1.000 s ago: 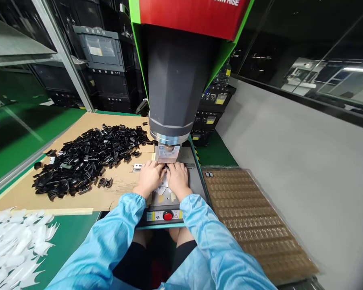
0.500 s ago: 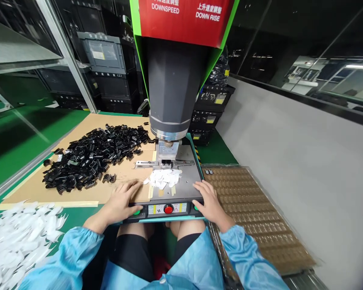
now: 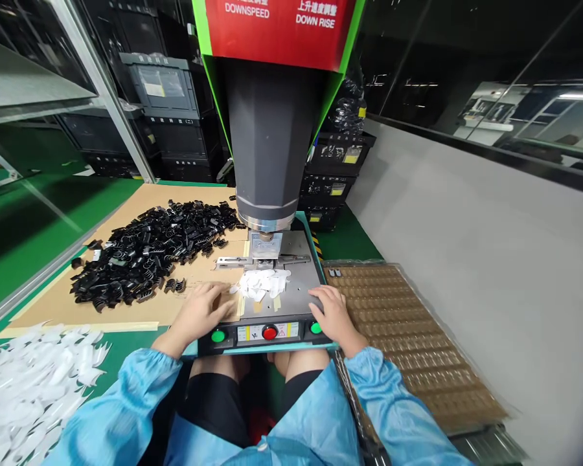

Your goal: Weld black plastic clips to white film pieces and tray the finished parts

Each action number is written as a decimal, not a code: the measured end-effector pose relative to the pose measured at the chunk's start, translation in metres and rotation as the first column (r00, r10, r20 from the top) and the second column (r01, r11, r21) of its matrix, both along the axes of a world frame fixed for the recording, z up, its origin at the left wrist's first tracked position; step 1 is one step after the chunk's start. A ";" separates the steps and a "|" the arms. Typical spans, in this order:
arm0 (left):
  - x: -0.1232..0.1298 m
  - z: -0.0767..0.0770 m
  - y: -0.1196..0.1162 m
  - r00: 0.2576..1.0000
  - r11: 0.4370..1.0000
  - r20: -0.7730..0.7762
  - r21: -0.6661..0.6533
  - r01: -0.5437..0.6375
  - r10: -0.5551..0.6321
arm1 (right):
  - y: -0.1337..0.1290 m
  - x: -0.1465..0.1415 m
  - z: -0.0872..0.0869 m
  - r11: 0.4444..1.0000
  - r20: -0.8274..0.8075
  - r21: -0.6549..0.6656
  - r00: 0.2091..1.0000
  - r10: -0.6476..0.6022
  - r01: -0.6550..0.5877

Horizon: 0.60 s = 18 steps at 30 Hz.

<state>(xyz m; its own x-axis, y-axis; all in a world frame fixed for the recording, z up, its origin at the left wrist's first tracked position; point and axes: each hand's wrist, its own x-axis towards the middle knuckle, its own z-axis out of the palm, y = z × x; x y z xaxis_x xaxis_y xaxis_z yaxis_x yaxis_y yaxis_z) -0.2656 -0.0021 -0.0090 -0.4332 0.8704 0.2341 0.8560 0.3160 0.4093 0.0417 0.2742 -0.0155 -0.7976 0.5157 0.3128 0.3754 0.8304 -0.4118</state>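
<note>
My left hand point(image 3: 201, 314) rests at the left front of the machine base, fingers apart, holding nothing; its thumb is off the left green button point(image 3: 218, 336). At the right front edge lies my right hand point(image 3: 334, 314), also empty with spread fingers, beside the right green button point(image 3: 315, 328). Between the buttons sits a red button point(image 3: 269, 332). Small white curved pieces point(image 3: 262, 285) are heaped on the base plate point(image 3: 298, 301). Behind them, the metal block point(image 3: 266, 246) under the grey press head point(image 3: 269, 142) is down at the metal fixture point(image 3: 265, 263), so whatever lies there is mostly hidden.
Black clip-like parts point(image 3: 146, 252) are piled on cardboard point(image 3: 121, 317) to the left. More white pieces point(image 3: 39, 388) lie at lower left. A brown tray with rows of pockets point(image 3: 418, 336) stands at right, two small parts in its far corner. Crates point(image 3: 184, 139) stack behind.
Both thumbs have come off the green buttons, which now show. The metal block has moved down onto the fixture, covering the black part seen there before. The view has shifted slightly.
</note>
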 end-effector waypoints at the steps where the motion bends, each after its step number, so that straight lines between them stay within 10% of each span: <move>1: -0.001 0.004 0.015 1.000 0.999 -0.005 0.036 -0.023 0.024 | 0.000 -0.014 0.001 1.000 -0.035 -0.007 0.999 -0.022 0.022; 9: -0.006 0.009 0.106 0.991 0.990 -0.033 0.054 -0.128 0.130 | -0.009 -0.078 -0.005 0.996 -0.092 -0.003 0.991 -0.092 0.092; 18: -0.007 0.006 0.101 0.994 0.985 -0.036 0.142 -0.096 0.102 | -0.014 -0.069 -0.004 0.993 -0.058 0.012 0.991 -0.117 0.118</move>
<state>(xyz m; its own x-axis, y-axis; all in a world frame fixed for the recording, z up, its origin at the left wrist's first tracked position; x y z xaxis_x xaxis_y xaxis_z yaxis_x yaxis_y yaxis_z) -0.2722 0.0992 -0.0033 -0.5026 0.7808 0.3712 0.8412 0.3424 0.4186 -0.0271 0.2602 -0.0195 -0.7124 0.5993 0.3652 0.4465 0.7885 -0.4229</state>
